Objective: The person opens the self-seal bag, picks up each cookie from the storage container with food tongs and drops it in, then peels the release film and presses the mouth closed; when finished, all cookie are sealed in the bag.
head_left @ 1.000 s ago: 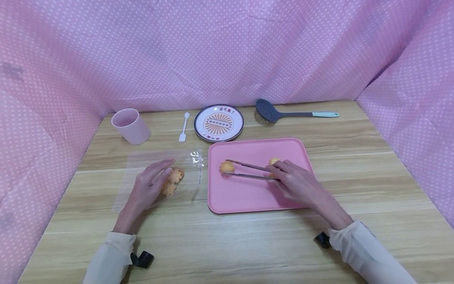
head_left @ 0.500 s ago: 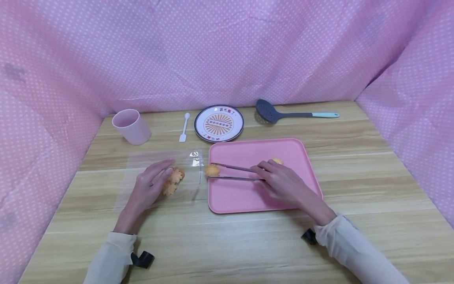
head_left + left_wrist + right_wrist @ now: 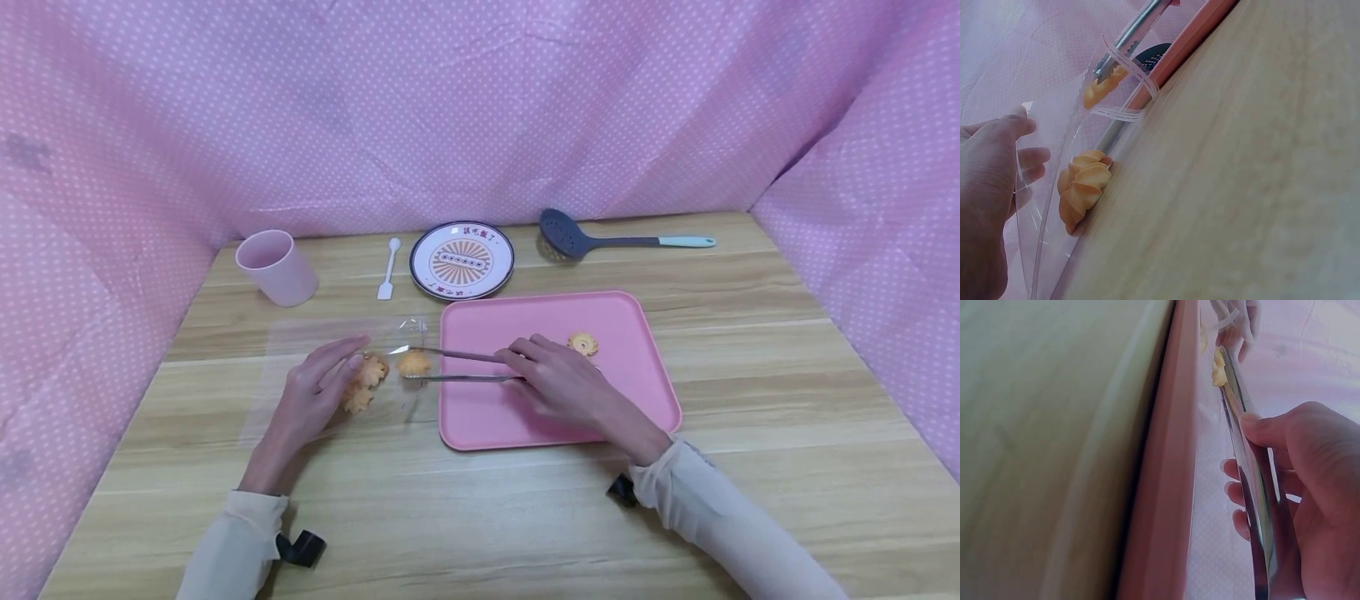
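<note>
Head view: right hand (image 3: 558,385) grips one pair of thin metal tongs (image 3: 457,367), fingers curled round the arms, and the tong tips pinch one golden swirl-shaped cookie (image 3: 413,362) at the mouth of one clear plastic zip bag (image 3: 315,350) lying flat on the wooden table (image 3: 750,350). The cookie hangs just past the left edge of the pink rectangular plastic tray (image 3: 525,417), over the bag opening. Left hand (image 3: 311,400) rests on the bag with fingers straight and relaxed, holding the top film — nothing gripped. Two more golden cookies (image 3: 363,382) sit inside the bag, touching each other, right by the left fingertips. One last round cookie (image 3: 582,342) lies on the tray, near the right hand. Count: four cookies in all — one in the tongs, two in the bag, one on the tray.

Left wrist view: the bag film is lifted by the thumb, the bagged cookies (image 3: 1082,190) are on the table, the tong tips with the held cookie (image 3: 1099,87) are at the bag's mouth.

Back row: one pink cup (image 3: 276,267), one small white spoon (image 3: 390,267), one round patterned plate (image 3: 462,259), one dark slotted ladle with a teal handle (image 3: 600,241). Pink dotted cloth (image 3: 480,108) walls three sides.
</note>
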The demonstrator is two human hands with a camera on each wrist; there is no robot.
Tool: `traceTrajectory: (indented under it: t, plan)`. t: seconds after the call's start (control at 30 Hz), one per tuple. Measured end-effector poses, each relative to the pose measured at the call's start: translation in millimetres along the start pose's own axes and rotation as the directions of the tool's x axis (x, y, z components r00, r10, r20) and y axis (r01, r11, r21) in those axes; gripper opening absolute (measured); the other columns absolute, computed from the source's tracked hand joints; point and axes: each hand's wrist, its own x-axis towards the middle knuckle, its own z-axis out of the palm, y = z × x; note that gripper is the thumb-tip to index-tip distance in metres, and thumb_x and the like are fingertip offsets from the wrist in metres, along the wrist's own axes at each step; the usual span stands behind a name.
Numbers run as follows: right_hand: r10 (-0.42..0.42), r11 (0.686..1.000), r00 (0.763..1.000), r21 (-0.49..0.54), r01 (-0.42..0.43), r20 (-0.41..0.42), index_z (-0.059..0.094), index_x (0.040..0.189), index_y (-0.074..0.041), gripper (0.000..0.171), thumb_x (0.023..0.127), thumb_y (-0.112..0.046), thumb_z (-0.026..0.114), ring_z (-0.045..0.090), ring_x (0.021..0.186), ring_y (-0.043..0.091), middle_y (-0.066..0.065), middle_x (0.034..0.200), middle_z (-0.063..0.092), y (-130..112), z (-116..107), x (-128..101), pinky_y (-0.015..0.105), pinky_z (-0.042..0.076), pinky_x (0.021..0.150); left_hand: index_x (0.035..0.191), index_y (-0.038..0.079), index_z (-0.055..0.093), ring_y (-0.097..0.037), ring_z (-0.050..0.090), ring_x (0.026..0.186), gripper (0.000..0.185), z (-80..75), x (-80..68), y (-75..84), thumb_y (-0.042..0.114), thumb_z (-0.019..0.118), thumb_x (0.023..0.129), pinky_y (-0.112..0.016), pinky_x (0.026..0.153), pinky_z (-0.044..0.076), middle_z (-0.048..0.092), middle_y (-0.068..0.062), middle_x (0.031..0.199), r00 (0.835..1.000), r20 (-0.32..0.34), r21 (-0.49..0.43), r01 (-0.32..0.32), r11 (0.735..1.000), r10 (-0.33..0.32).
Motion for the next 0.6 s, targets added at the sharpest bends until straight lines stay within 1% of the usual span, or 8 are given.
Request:
traceTrajectory:
  t: [0.2, 0.3, 0.47, 0.6]
  plan:
    - [0.005, 1.000, 0.999, -0.006, -0.005, 0.034, 0.070, 0.126, -0.007, 0.032, 0.095, -0.011, 0.076, 0.062, 0.097, 0.022, 0.005, 0.112, 0.068, -9, 6, 10, 0.035, 0.057, 0.079, 0.130, 0.001, 0.070, -0.031, 0.061, 0.125, 0.040, -0.1, 0.6, -0.8, -0.015, 0.065, 0.093, -0.018, 0.110, 0.040, 0.069, -0.015, 0.132, 1.000, -0.001, -0.005, -0.017, 1.000, 0.017]
    - [0.010, 1.000, 0.998, -0.006, -0.010, 0.059, 0.069, 0.128, -0.007, 0.033, 0.096, -0.013, 0.075, 0.062, 0.098, 0.022, 0.006, 0.114, 0.068, -15, 8, 16, 0.035, 0.057, 0.081, 0.130, 0.001, 0.070, -0.028, 0.061, 0.125, 0.040, -0.1, 0.9, -1.3, -0.014, 0.065, 0.093, -0.018, 0.110, 0.040, 0.069, -0.014, 0.131, 1.000, 0.000, 0.002, -0.019, 1.000, 0.019]
    - [-0.027, 0.999, 0.998, -0.046, 0.030, 0.061, 0.069, 0.127, -0.007, 0.032, 0.097, -0.016, 0.075, 0.061, 0.096, 0.022, 0.005, 0.113, 0.068, -23, 12, 24, 0.033, 0.057, 0.081, 0.130, 0.001, 0.070, -0.024, 0.060, 0.126, 0.040, 0.0, 1.1, -1.8, -0.014, 0.065, 0.093, -0.018, 0.110, 0.040, 0.069, -0.015, 0.131, 1.000, -0.004, 0.001, -0.017, 1.000, 0.017]
    - [-0.047, 0.996, 0.997, -0.069, 0.051, 0.062, 0.069, 0.126, -0.007, 0.031, 0.097, -0.015, 0.075, 0.061, 0.095, 0.021, 0.005, 0.112, 0.068, -28, 16, 30, 0.032, 0.057, 0.080, 0.130, 0.001, 0.070, -0.024, 0.060, 0.126, 0.041, -0.2, 0.5, -1.3, -0.015, 0.065, 0.093, -0.018, 0.110, 0.040, 0.068, -0.015, 0.132, 1.000, -0.004, -0.009, -0.015, 1.000, 0.015]
